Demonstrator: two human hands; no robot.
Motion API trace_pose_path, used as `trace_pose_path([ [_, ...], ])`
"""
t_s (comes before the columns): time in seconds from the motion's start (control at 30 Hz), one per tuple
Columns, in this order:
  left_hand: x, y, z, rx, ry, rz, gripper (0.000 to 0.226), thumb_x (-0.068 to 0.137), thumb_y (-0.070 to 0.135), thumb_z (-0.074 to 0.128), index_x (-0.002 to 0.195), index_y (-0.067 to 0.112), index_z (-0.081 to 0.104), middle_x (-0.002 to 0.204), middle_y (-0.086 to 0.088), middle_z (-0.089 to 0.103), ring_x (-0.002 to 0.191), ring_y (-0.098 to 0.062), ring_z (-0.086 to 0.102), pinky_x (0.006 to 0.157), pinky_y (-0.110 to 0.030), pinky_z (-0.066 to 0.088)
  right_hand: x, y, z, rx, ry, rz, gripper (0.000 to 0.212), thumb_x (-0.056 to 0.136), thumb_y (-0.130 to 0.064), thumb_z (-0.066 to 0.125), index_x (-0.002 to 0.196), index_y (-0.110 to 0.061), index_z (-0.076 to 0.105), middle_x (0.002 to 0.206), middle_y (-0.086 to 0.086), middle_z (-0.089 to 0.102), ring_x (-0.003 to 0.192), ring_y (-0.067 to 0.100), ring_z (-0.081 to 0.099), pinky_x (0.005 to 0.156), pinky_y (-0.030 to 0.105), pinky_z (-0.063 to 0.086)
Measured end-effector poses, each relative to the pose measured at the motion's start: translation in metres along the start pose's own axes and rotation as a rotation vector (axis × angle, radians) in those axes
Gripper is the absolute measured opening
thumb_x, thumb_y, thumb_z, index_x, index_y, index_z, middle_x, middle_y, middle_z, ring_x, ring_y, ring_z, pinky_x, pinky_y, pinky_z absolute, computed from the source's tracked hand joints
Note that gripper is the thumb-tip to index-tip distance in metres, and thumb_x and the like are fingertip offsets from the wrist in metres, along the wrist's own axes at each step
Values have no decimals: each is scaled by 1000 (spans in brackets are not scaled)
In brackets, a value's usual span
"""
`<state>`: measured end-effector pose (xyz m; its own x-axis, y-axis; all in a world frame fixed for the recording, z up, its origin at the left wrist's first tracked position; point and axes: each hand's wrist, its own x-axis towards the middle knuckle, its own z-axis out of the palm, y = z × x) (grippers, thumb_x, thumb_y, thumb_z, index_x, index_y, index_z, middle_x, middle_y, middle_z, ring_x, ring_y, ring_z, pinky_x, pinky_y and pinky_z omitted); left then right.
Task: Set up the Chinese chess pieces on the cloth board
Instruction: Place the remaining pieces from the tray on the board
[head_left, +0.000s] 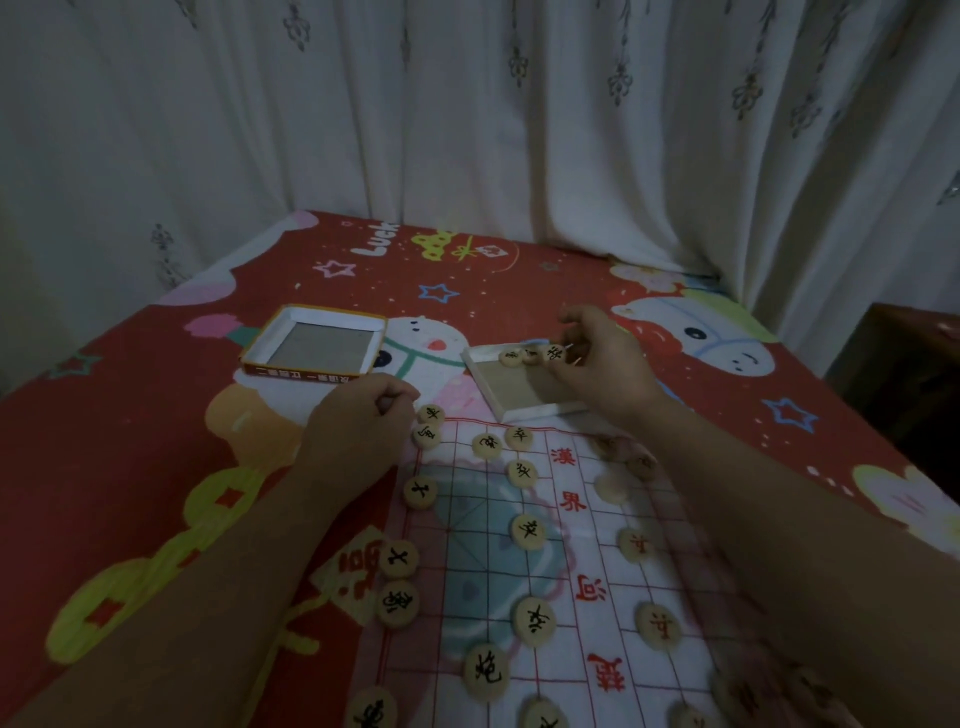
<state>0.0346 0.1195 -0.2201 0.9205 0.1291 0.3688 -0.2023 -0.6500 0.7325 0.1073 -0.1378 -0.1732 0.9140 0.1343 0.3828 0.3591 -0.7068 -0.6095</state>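
The white cloth board (587, 566) with red grid lines lies in front of me on a red patterned blanket. Several round wooden pieces with black characters stand along its left side and middle column, such as one piece (529, 531); red-marked pieces (658, 625) stand on the right. My left hand (358, 426) hovers with curled fingers by the board's far-left corner, next to a black piece (431, 414); I cannot see anything in it. My right hand (597, 364) reaches into a white box tray (524, 410) and pinches a piece (554, 354) beside two others (510, 357).
An open box lid (260, 358) with orange sides lies on the blanket at the left of the tray. A pale curtain (467, 114) hangs behind the bed. A dark wooden cabinet (904, 374) stands at the right edge.
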Motion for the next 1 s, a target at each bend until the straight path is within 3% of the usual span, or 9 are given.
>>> trace_pose_path([
  [0.13, -1, 1, -1, -16, -3, 3, 19, 92, 13, 55, 97, 19, 72, 85, 9, 68, 80, -8, 61, 68, -25, 44, -9, 4, -9, 25, 20, 2, 46, 84, -17, 76, 124, -18, 54, 94, -13, 59, 84, 8, 58, 73, 26, 53],
  [0.3, -1, 2, -3, -25, -2, 19, 20, 92, 10, 55, 98, 13, 73, 88, 3, 70, 83, -14, 63, 72, -28, 47, -26, 8, -20, 60, 31, 14, 35, 82, -19, 78, 109, -20, 55, 96, -8, 63, 79, 7, 57, 66, 22, 50],
  [0.47, -2, 3, -4, -8, -9, 36, 19, 92, 10, 55, 97, 13, 73, 84, -2, 71, 78, -16, 64, 70, -30, 50, -52, 16, -44, 101, 34, 48, 37, 82, -14, 78, 108, -26, 55, 98, -9, 64, 79, 6, 59, 68, 23, 51],
  [0.6, -2, 3, -3, -10, -17, 23, 19, 93, 11, 54, 99, 11, 73, 87, -2, 71, 83, -19, 64, 72, -29, 48, -80, 24, -73, 228, 118, 128, 30, 80, -13, 79, 102, -19, 60, 97, 0, 65, 76, 3, 62, 65, 21, 54],
  [0.7, -2, 3, -3, -15, -25, 1, 19, 93, 13, 54, 98, 14, 72, 86, -1, 71, 83, -21, 65, 69, -26, 46, -104, 31, -92, 179, 159, 175, 28, 79, -14, 80, 101, -16, 62, 96, 2, 67, 86, 18, 65, 76, 30, 59],
  [0.8, -4, 5, -3, -24, -34, -15, 19, 94, 13, 53, 98, 15, 72, 85, -3, 72, 81, -23, 66, 68, -22, 46, -123, 32, -104, 133, 153, 215, 30, 79, -16, 80, 104, -13, 63, 96, 1, 67, 85, 16, 65, 77, 29, 57],
  [0.93, -5, 7, -5, -23, -38, -16, 20, 94, 13, 53, 100, 14, 72, 89, -3, 72, 84, -19, 64, 71, -23, 46, -130, 13, -92, 99, 82, 117, 25, 80, -14, 79, 102, -19, 66, 94, -3, 68, 82, 13, 63, 75, 26, 56],
  [1.0, -5, 7, -6, -28, -40, -18, 19, 94, 14, 53, 100, 15, 72, 88, 2, 70, 82, -12, 62, 69, -16, 45, -130, -5, -75, 121, 2, 40, 26, 80, -12, 78, 101, -22, 67, 93, -3, 69, 82, 14, 63, 73, 22, 53],
])
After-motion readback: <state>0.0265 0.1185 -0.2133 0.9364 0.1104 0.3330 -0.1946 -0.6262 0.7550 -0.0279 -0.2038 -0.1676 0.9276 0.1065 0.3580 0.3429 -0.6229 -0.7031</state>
